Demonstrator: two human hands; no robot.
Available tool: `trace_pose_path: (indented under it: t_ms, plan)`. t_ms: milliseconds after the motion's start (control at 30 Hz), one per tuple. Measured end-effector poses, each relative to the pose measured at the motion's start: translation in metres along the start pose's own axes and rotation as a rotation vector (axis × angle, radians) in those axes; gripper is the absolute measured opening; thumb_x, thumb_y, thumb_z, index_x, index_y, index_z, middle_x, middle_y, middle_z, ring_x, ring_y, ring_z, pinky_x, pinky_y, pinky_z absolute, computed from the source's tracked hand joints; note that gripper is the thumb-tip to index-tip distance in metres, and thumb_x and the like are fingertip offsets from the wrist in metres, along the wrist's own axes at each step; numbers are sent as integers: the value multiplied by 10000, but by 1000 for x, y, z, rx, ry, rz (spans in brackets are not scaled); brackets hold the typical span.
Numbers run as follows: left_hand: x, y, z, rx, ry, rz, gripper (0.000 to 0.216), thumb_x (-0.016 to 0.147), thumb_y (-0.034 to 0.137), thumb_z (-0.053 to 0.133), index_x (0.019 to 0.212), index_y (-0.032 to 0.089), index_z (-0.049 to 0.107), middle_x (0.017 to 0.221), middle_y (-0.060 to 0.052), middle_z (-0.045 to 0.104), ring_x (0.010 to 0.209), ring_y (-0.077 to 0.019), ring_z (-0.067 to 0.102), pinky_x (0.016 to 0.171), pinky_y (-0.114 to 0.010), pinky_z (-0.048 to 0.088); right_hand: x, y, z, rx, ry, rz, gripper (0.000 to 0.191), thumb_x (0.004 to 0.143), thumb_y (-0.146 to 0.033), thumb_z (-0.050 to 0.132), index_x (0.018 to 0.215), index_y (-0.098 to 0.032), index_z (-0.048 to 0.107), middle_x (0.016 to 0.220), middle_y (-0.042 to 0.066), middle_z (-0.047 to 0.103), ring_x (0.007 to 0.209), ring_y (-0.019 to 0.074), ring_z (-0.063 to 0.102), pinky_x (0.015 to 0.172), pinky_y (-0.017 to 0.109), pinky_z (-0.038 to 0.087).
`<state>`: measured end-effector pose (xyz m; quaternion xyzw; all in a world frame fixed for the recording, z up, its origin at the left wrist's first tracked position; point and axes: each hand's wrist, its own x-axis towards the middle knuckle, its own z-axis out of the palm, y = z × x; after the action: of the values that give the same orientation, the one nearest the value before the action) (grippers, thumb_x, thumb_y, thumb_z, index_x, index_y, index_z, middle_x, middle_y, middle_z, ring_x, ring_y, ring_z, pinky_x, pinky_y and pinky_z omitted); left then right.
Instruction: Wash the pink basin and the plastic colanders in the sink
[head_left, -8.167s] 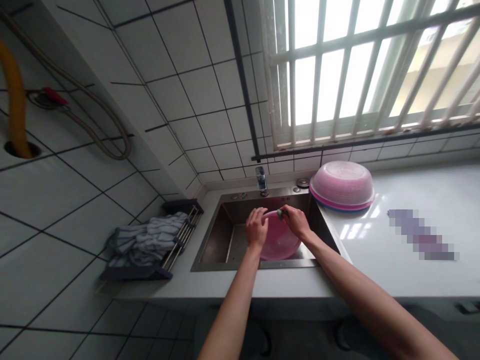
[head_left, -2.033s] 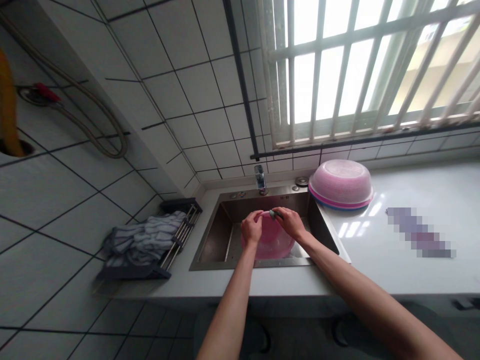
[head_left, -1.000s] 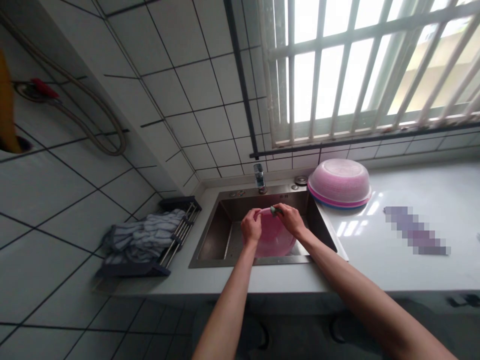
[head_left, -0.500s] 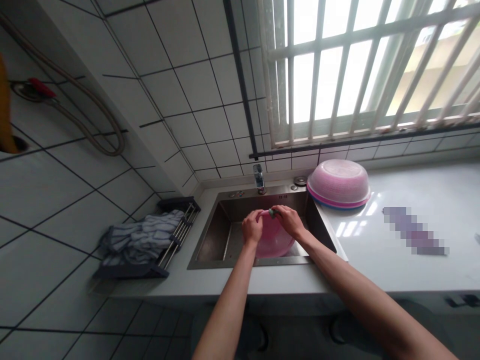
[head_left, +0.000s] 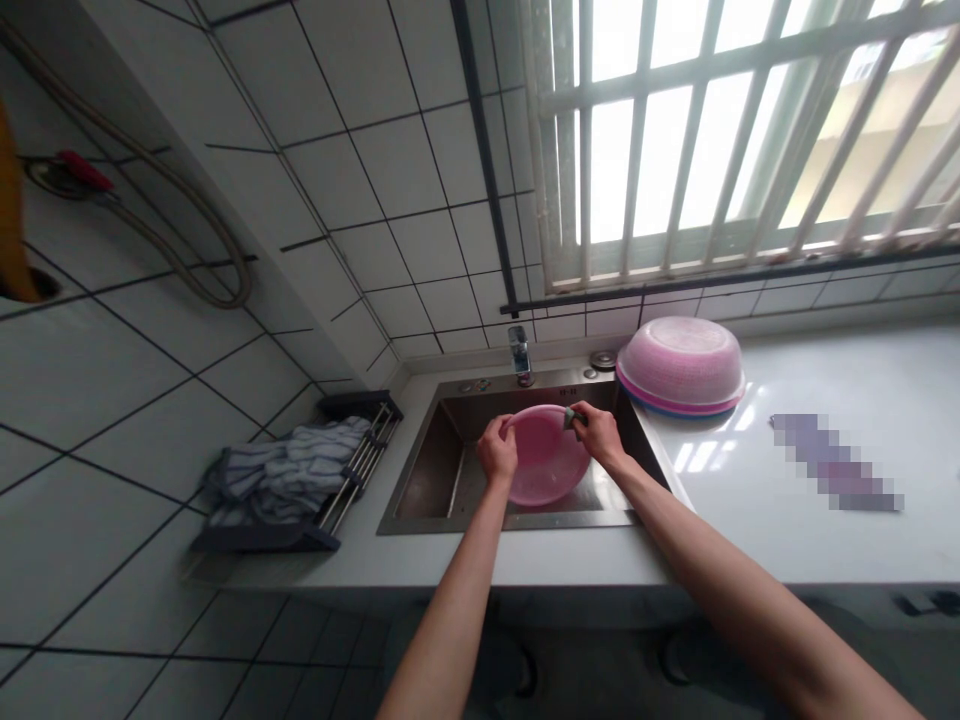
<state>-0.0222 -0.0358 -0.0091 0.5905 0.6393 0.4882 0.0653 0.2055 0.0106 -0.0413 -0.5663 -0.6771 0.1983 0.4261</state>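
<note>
A pink plastic basin (head_left: 546, 465) is tilted inside the steel sink (head_left: 420, 490), its inner side facing me. My left hand (head_left: 498, 452) is closed on the basin's left rim. At the upper right of the rim, my right hand (head_left: 598, 432) pinches a small grey-green scrubbing sponge (head_left: 569, 418) and presses it over the edge. The fingers of the right hand partly hide the sponge. Behind the basin stands the faucet (head_left: 520, 357), and no running water shows.
Upturned pink basins (head_left: 681, 365) are stacked on the counter right of the sink. A blurred-out purple item (head_left: 832, 460) lies farther right. To the left, a dark rack (head_left: 262, 538) bears striped cloth (head_left: 296, 465). A barred window (head_left: 712, 140) is above.
My right hand has slid the sponge rightward along the rim, away from my left hand. The basin has turned so that more of its inside shows. My left hand keeps its hold.
</note>
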Motion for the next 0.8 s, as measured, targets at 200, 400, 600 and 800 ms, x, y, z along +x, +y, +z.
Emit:
trace_pose_path:
  t_ms: [200, 400, 600, 800]
  plan:
    - [-3, 0, 3, 52, -87, 86, 219, 960, 134, 634, 1083, 254, 769, 1068, -36, 801, 979, -200, 751, 890, -284, 551, -5, -22, 1, -55, -61, -135, 256, 948, -178, 642, 1123, -282, 798, 1046, 26, 829, 941, 231, 781, 844, 285, 545]
    - [-6, 3, 8, 34, -257, 175, 189, 973, 173, 648, 1060, 275, 782, 1043, -16, 803, 965, -183, 752, 851, -255, 553, -11, -37, 8, -130, -172, -299, 288, 962, -140, 663, 1206, -246, 772, 1193, 58, 803, 1082, 228, 759, 959, 296, 548]
    - [-4, 3, 10, -54, -237, 117, 152, 970, 200, 648, 1039, 259, 770, 1042, -23, 813, 959, -186, 759, 869, -259, 552, -7, -40, 3, -102, -144, -279, 228, 972, -211, 692, 1179, -269, 769, 1170, 39, 809, 1034, 217, 770, 892, 275, 547]
    - [0, -2, -3, 14, -29, -87, 177, 946, 169, 628, 1064, 238, 741, 1013, -46, 816, 932, -213, 766, 854, -284, 553, 2, -14, -5, -60, -4, -5, 218, 944, -255, 690, 1136, -266, 793, 1016, 43, 832, 912, 236, 781, 802, 278, 535]
